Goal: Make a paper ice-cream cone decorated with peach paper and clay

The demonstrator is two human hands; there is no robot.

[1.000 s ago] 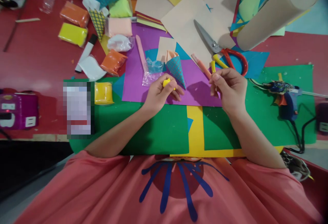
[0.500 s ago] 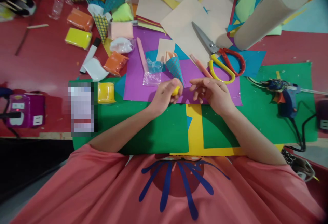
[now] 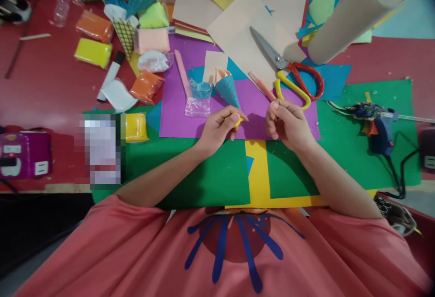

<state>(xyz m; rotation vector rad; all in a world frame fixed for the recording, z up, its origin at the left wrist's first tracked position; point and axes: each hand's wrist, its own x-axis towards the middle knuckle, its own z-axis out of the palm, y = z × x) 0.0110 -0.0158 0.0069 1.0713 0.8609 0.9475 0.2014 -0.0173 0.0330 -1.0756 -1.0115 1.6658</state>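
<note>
My left hand point(image 3: 215, 129) is closed around a small lump of yellow clay point(image 3: 239, 122), partly hidden by the fingers. My right hand point(image 3: 288, 122) is a short way to the right, its thumb against the curled fingers; anything between them is too small or hidden to make out. Just past the left fingertips, a small blue paper cone point(image 3: 227, 89) with a grid pattern and peach lining lies on the purple sheet point(image 3: 254, 129). A pink clay tool point(image 3: 261, 86) lies just beyond the right fingers, beside scissors point(image 3: 299, 82) with red and yellow handles.
Packs of clay, such as an orange pack point(image 3: 147, 86) and a yellow pack point(image 3: 136, 127), lie left, near a blurred-out phone point(image 3: 102, 147). Decorated cones point(image 3: 124, 34) stand behind. A glue gun point(image 3: 382, 125) rests on the green sheet point(image 3: 340, 161); a thick pale roll point(image 3: 356, 16) lies behind.
My right hand has moved slightly right and its spread fingers have curled in to the thumb. My left fingers have shifted over the yellow clay, covering more of it. The view has turned slightly.
</note>
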